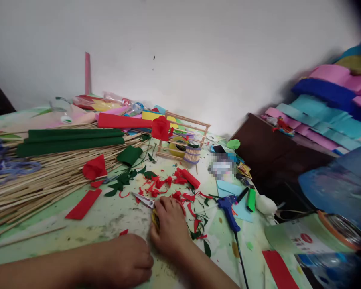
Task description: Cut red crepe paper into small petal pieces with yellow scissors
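Observation:
My right hand (170, 224) lies over the yellow handles of a pair of scissors (145, 200), fingers curled down on them. The blades point to the far left and rest near red scraps (159, 184). Closer to me, my left hand (128, 257) is closed, with its fingers curled under. Whatever it may hold is hidden. A small red bit (124, 232) shows just beyond its knuckles. Left of both hands lies a flat red strip (84, 204), with a red paper flower (95, 167) behind it.
Thin wooden sticks (48, 172) and dark green rolls (72, 140) cover the left. A small stick frame (185, 120) stands at the back, beside a red flower (161, 128). A blue glue gun (229, 210) with its cord and a large jar (307, 233) are on the right.

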The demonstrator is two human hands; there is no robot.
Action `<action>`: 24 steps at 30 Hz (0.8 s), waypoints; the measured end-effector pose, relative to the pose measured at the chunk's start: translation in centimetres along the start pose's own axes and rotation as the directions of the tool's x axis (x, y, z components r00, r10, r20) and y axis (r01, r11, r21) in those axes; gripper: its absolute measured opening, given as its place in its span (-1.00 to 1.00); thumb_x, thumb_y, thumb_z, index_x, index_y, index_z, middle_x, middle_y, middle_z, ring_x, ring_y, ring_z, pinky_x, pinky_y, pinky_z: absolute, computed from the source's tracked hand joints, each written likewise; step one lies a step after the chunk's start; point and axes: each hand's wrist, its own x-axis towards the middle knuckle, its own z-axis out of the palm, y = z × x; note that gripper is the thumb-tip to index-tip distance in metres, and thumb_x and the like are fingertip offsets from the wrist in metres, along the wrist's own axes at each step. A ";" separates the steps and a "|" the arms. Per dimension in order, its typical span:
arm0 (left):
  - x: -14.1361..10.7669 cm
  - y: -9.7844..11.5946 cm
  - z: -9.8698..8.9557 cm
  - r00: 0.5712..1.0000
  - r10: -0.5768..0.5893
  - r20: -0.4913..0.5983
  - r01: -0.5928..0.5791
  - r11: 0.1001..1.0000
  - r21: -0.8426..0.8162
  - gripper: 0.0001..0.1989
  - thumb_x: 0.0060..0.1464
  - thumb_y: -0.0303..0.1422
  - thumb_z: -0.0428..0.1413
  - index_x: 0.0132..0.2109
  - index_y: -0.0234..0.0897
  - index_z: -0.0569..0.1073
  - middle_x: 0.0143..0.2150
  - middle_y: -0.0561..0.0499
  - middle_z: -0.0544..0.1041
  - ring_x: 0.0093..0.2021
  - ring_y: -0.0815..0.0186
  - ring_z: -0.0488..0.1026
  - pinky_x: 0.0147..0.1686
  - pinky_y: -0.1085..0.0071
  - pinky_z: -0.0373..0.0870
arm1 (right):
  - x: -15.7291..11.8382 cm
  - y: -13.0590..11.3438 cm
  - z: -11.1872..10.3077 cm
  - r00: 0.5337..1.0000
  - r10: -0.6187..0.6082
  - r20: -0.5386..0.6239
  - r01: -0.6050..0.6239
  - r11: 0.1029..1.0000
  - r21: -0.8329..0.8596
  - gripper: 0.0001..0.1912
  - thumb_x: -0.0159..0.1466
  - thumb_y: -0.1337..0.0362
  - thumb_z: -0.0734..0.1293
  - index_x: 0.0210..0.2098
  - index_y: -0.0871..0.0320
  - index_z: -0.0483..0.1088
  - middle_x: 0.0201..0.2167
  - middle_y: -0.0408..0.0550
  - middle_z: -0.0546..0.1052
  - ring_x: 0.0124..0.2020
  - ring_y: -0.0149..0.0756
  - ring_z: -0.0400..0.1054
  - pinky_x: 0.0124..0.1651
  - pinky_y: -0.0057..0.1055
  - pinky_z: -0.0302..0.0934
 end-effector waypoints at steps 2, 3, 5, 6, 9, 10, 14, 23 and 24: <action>0.0 -0.2 -0.2 0.999 -0.035 -0.013 0.035 0.999 -0.018 -0.75 0.13 -0.50 -0.07 -0.45 -0.24 0.42 -0.56 0.01 0.46 -0.57 0.28 0.28 -0.57 0.29 -0.02 | 0.2 -0.1 -0.2 1.000 -0.017 0.025 0.017 1.000 0.004 -0.53 0.11 0.25 0.27 0.04 0.08 0.27 0.08 0.02 0.30 0.05 -0.04 0.13 0.12 -0.10 0.05; 0.0 -0.3 -0.3 0.999 -0.049 -0.007 0.049 0.998 -0.035 -0.76 0.12 -0.50 -0.06 -0.44 -0.24 0.42 -0.55 0.01 0.46 -0.57 0.28 0.29 -0.58 0.29 -0.01 | 0.3 0.0 -0.3 0.999 -0.017 0.031 0.017 1.000 0.006 -0.52 0.10 0.25 0.28 0.04 0.07 0.27 0.08 0.01 0.30 0.04 -0.04 0.14 0.11 -0.10 0.06; -0.1 -0.6 -0.4 0.998 -0.067 0.013 0.068 0.995 -0.071 -0.79 0.11 -0.49 -0.04 -0.41 -0.23 0.43 -0.53 0.02 0.48 -0.56 0.28 0.30 -0.57 0.30 0.00 | 0.5 0.3 -0.4 1.000 0.006 0.030 -0.006 1.000 0.008 -0.50 0.08 0.26 0.28 0.04 0.05 0.28 0.06 0.00 0.32 0.03 -0.04 0.14 0.09 -0.10 0.07; -0.2 -0.6 -0.4 0.997 -0.077 0.022 0.078 0.993 -0.083 -0.81 0.11 -0.49 -0.03 -0.39 -0.23 0.44 -0.52 0.02 0.49 -0.55 0.28 0.30 -0.57 0.31 0.01 | 0.6 0.6 -0.5 0.999 0.027 0.024 -0.027 1.000 0.003 -0.50 0.07 0.27 0.28 0.03 0.05 0.29 0.06 0.00 0.33 0.03 -0.04 0.15 0.08 -0.10 0.08; -0.2 -0.6 -0.4 0.995 -0.093 0.029 0.095 0.991 -0.099 -0.83 0.13 -0.47 -0.03 -0.32 -0.23 0.45 -0.50 0.02 0.50 -0.54 0.27 0.32 -0.56 0.30 0.02 | 0.9 2.0 -0.8 0.992 0.124 -0.024 -0.125 0.991 -0.043 -0.49 0.05 0.31 0.26 0.03 0.10 0.32 0.05 0.05 0.34 0.04 -0.01 0.14 0.09 -0.10 0.07; -0.2 -0.6 -0.4 0.996 -0.084 0.025 0.086 0.991 -0.102 -0.82 0.15 -0.47 -0.04 -0.32 -0.23 0.45 -0.50 0.01 0.50 -0.54 0.26 0.31 -0.56 0.29 0.02 | 0.9 2.4 -0.8 0.987 0.157 -0.041 -0.160 0.985 -0.060 -0.49 0.06 0.31 0.26 0.03 0.13 0.32 0.06 0.08 0.34 0.05 0.01 0.14 0.09 -0.09 0.06; -0.4 -0.7 0.0 1.000 -0.026 0.012 0.028 0.992 -0.127 -0.72 0.18 -0.48 -0.11 -0.41 -0.26 0.43 -0.54 -0.02 0.46 -0.56 0.27 0.28 -0.56 0.28 0.03 | 1.0 3.3 -0.9 0.974 0.218 -0.057 -0.223 0.970 -0.098 -0.47 0.07 0.31 0.25 0.06 0.19 0.33 0.09 0.13 0.33 0.07 0.04 0.14 0.11 -0.07 0.03; -5.5 -8.4 -3.0 0.898 -0.418 -0.136 0.347 0.864 -0.364 -0.82 0.15 -0.38 0.00 -0.30 -0.25 0.50 -0.41 -0.13 0.51 -0.38 0.22 0.39 -0.37 0.33 0.22 | 1.1 3.5 -0.8 0.982 0.186 -0.040 -0.190 0.975 -0.114 -0.47 0.08 0.32 0.24 0.07 0.21 0.32 0.09 0.16 0.33 0.06 0.06 0.14 0.10 -0.07 0.04; -6.0 -9.3 -3.5 0.884 -0.460 -0.081 0.383 0.814 -0.437 -0.84 0.13 -0.36 0.03 -0.30 -0.25 0.50 -0.42 -0.11 0.51 -0.37 0.22 0.40 -0.35 0.35 0.24 | 1.1 3.5 -0.8 0.982 0.183 -0.042 -0.186 0.976 -0.116 -0.47 0.08 0.31 0.24 0.07 0.21 0.32 0.09 0.16 0.33 0.06 0.06 0.14 0.09 -0.06 0.04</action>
